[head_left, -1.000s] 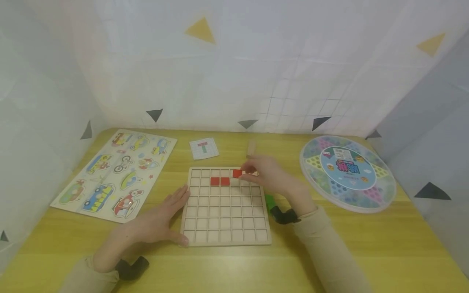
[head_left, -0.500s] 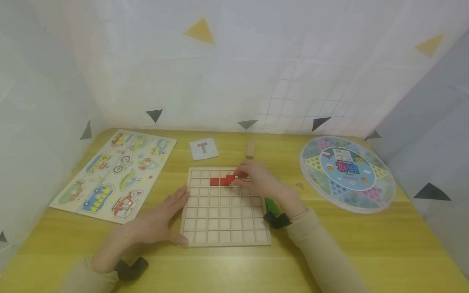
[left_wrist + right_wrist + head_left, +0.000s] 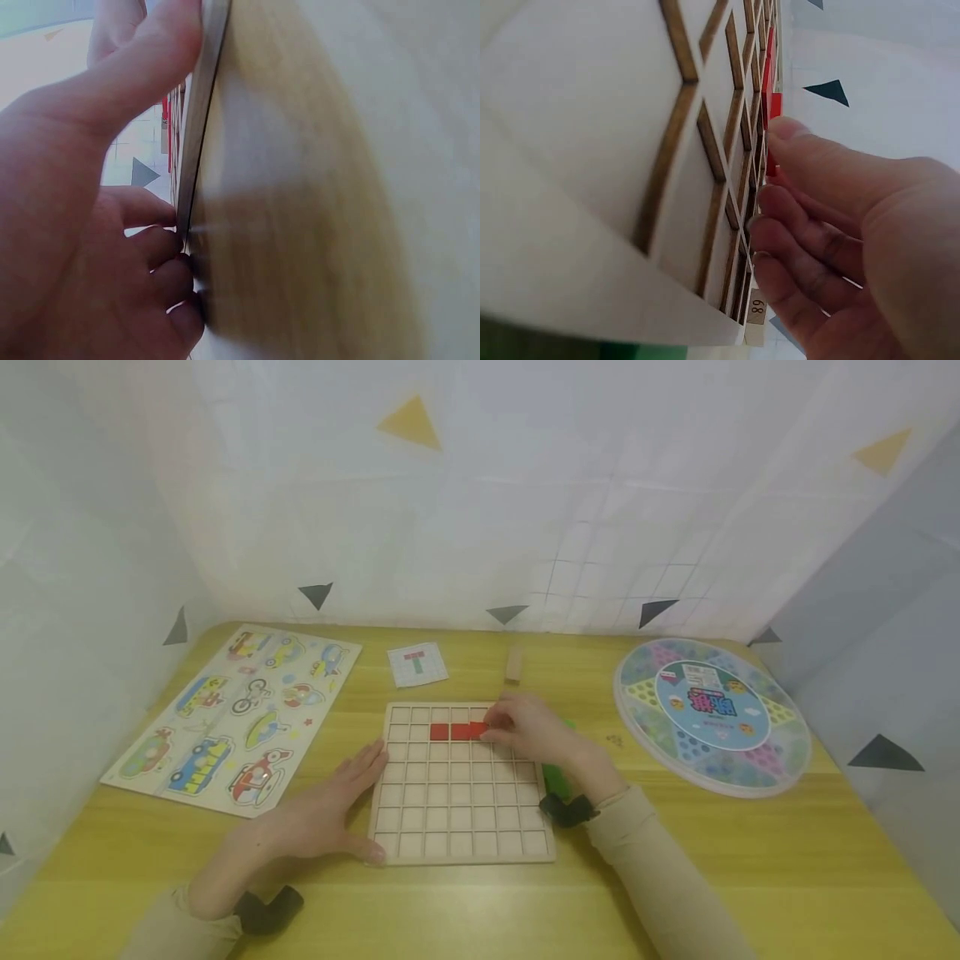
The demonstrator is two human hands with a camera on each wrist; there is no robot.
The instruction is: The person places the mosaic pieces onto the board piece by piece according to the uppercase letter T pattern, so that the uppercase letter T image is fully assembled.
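Observation:
A square wooden grid board (image 3: 461, 795) lies on the table in front of me. Two red tiles (image 3: 439, 732) sit side by side in its second row from the back. My right hand (image 3: 534, 732) pinches another red tile (image 3: 477, 730) between thumb and fingers, just right of those two, tilted slightly over the cell; the right wrist view shows this red tile (image 3: 776, 103) at the thumb tip. Along the board's left edge rests my left hand (image 3: 318, 817), fingers fairly straight against the side and thumb at the near left corner.
A card with a red and green T pattern (image 3: 417, 665) lies behind the board. Near it is a small wooden block (image 3: 513, 665). Green pieces (image 3: 555, 779) lie beside the board's right edge. A vehicle picture puzzle (image 3: 236, 718) lies left, a round board game (image 3: 712, 714) right.
My right hand has moved left and slightly nearer with the red tile, from the back row to beside the two placed tiles. The left hand has stayed still.

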